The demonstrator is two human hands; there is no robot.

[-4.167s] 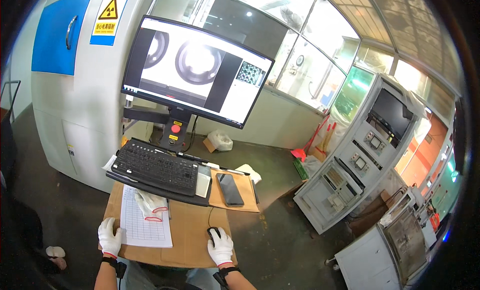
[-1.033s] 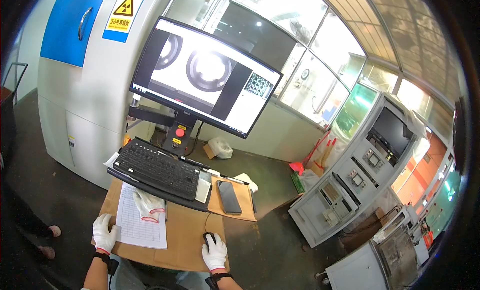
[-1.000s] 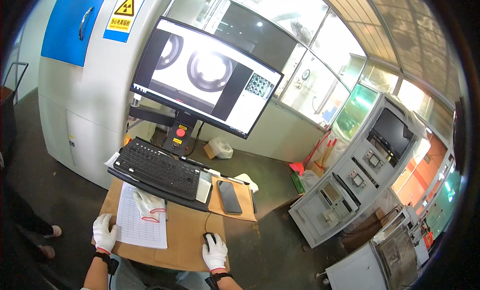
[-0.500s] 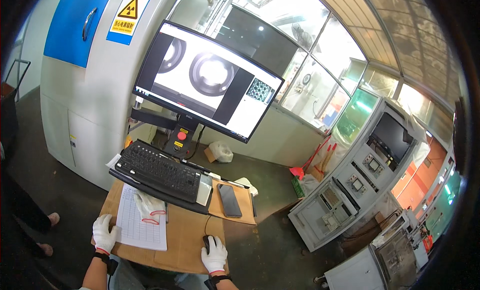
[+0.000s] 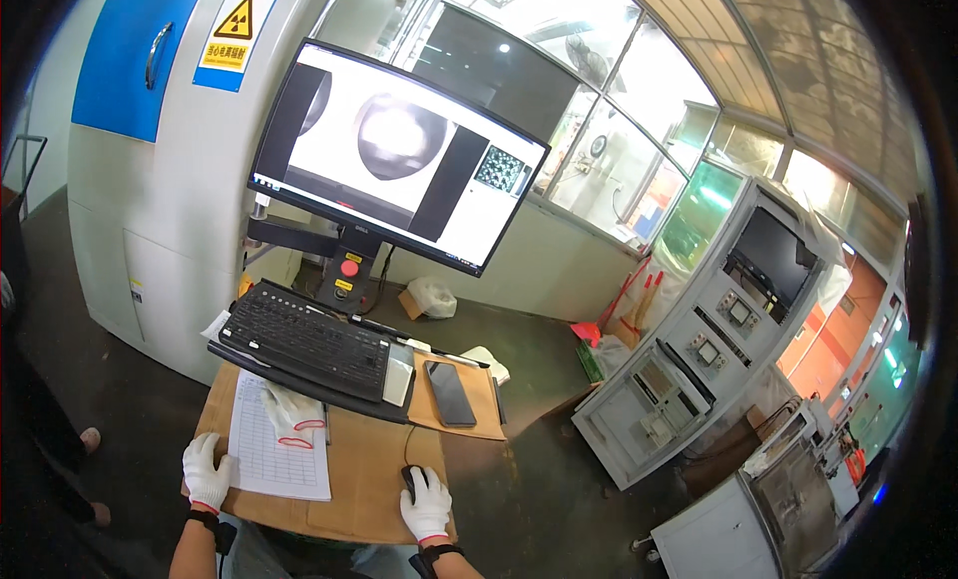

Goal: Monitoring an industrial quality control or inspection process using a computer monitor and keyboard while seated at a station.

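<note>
Resting at the left edge of the worktop [image 5: 359, 479], the left hand [image 5: 207, 471] lies flat in its white glove, grip released, fingers touching the lower left corner of a printed form [image 5: 279, 449]. A spare pair of white gloves [image 5: 291, 411] lies on the upper part of that form, just below the black keyboard [image 5: 304, 340]. Further right, the right hand [image 5: 427, 501], also gloved, is cupped over a black mouse [image 5: 411, 479], palm covering its rear and fingers curled loosely on top. The mouse sits directly under this grip, long axis pointing away from the person toward the monitor [image 5: 394, 155], its cable running up toward the keyboard. A dark phone [image 5: 450, 392] lies well above the mouse on a brown board. The right hand is the nearer one to the mouse; the left is well apart.
</note>
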